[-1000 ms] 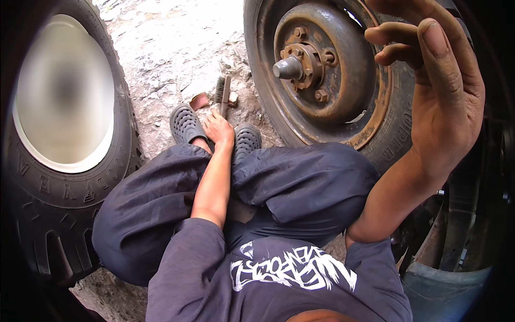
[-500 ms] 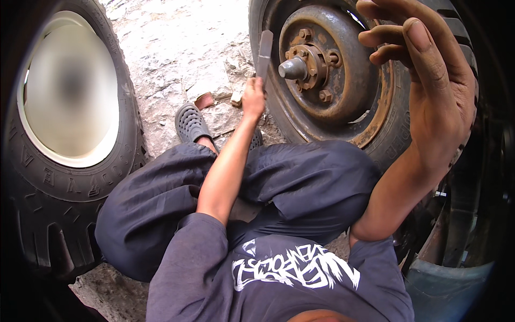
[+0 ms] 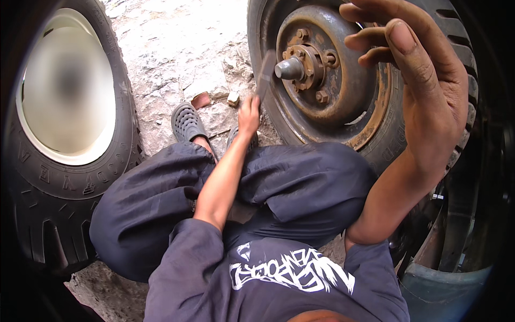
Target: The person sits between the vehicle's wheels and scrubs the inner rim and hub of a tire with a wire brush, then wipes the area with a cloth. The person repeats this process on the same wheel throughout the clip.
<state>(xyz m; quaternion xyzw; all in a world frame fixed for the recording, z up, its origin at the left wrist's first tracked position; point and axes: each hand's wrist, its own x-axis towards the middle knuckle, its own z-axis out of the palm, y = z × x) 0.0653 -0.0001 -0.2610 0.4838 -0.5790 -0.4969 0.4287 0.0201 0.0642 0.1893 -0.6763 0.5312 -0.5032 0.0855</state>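
Observation:
My left hand is closed around the lower end of a flat grey tool with a blade-like metal end. Motion smears it, so I cannot tell its exact kind. The blade points up, close to the tyre sidewall and left of the grey hub tip. Rusty bolts and nuts ring the hub of the brown wheel. My right hand is raised high at the right, near the camera, with its fingers loosely bent and apart. Nothing shows in it, and it hides part of the wheel and tyre behind.
At the left stands another tyre with a cream rim. Rough stone ground lies between the wheels, with a reddish fragment and a small pale block. My grey clog rests there. A bluish container is at lower right.
My left hand and the tool have moved down toward me and slightly left. My raised right hand has shifted a little left and down. The whole view has shifted slightly.

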